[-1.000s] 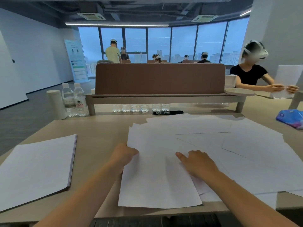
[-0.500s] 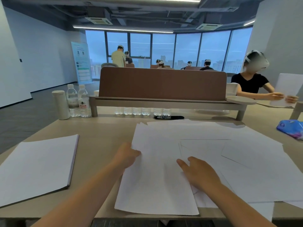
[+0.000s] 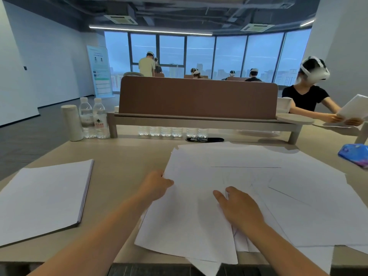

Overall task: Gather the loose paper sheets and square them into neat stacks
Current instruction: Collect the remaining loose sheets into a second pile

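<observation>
– At the near edge of the desk (image 3: 123,156), report the left grip (image 3: 157,184).
– Left grip: narrow, pinching the left edge of the top sheet (image 3: 189,216). Thumb on the upper face; the other fingers are hidden by the hand and paper.
– Right grip (image 3: 241,210)?
– Resting on the pile at the right side of the top sheet. Thumb extended across the paper, fingers bent in among the sheet edges. Whether it clamps anything, I cannot tell from here.
– Location of the loose sheets (image 3: 288,186)?
– Fanned and overlapping, from the desk's middle to its right edge. The top sheet lies tilted, and one corner beneath it overhangs the near edge.
– Any squared stack (image 3: 43,196)?
– One, at the near left corner, well apart from both grips.
– Other items?
– Two water bottles (image 3: 98,118) and a pale cylinder (image 3: 71,122) at the far left, beside a brown partition (image 3: 199,96) along the far edge. A blue packet (image 3: 354,156) sits at the right edge.
</observation>
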A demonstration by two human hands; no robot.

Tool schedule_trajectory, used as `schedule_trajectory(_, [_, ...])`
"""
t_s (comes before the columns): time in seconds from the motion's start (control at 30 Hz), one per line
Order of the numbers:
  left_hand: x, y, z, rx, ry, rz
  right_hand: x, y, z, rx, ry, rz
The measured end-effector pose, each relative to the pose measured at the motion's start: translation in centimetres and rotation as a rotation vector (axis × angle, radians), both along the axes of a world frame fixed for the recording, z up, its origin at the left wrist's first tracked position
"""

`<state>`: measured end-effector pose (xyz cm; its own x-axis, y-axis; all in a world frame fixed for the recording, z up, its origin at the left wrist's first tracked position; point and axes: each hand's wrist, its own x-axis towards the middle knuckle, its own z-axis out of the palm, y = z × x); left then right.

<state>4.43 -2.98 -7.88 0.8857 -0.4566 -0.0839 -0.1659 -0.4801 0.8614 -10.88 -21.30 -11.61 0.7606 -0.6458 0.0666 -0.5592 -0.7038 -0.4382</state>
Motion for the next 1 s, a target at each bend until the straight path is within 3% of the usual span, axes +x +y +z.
schedule_trajectory(0.17, [0.5, -0.3, 0.1, 0.051, -0.01, -0.007, 0.9, 0.0, -0.1, 0.074, -0.039, 0.08])
schedule_trajectory(0.33, [0.9, 0.2, 0.0, 0.058, 0.026, 0.002, 0.4, 0.0, 0.2, -0.092, -0.008, 0.007])
schedule_trajectory(0.47, [0.4, 0.3, 0.0, 0.025, 0.15, 0.005, 0.6, 0.7, 0.3, 0.026, -0.008, 0.091])
schedule_trajectory(0.57, [0.0, 0.4, 0.0, 0.037, 0.106, 0.021, 0.7, 0.6, 0.7, 0.128, -0.054, 0.099])
schedule_trajectory(0.73, [0.7, 1.7, 0.1, -0.051, 0.086, 0.068, 0.2, 0.8, 0.9, 0.058, 0.017, 0.007])
schedule_trajectory(0.87, [0.1, 1.7, -0.2, -0.086, 0.09, 0.088, 0.5, 2.1, 1.3, 0.189, -0.086, 0.073])
schedule_trajectory(1.0, [0.2, 1.5, -0.8, -0.139, 0.115, 0.131, 0.5, 2.0, 1.5, 0.108, -0.085, 0.032])
